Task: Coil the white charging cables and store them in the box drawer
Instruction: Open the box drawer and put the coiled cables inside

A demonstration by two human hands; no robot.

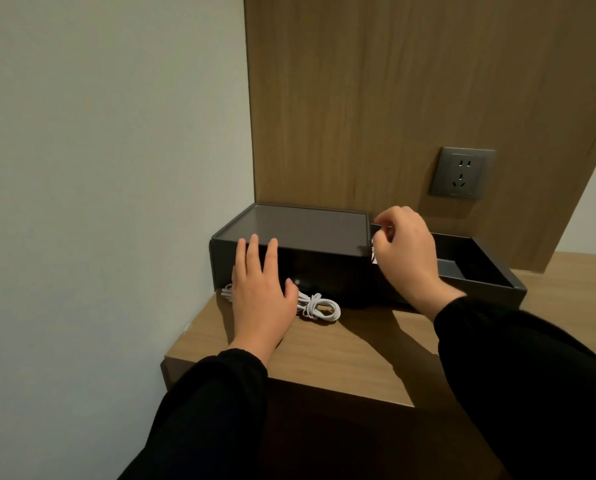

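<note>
A dark grey box (300, 226) stands in the corner of a wooden shelf. Its drawer (497, 271) is slid out to the right and looks mostly bare inside. A coiled white cable (319, 306) lies on the shelf in front of the box. My left hand (260, 292) lies flat with fingers spread against the box's front, partly covering that cable's left end. My right hand (405, 251) hovers at the box's right end over the drawer's inner part, fingers curled. A small piece of a second white cable (374, 251) shows under those fingers; the rest is hidden.
The wooden shelf (341, 348) ends in a front edge close to my sleeves. A white wall bounds it on the left and a wood panel behind. A grey power socket (461, 173) sits on the panel above the drawer.
</note>
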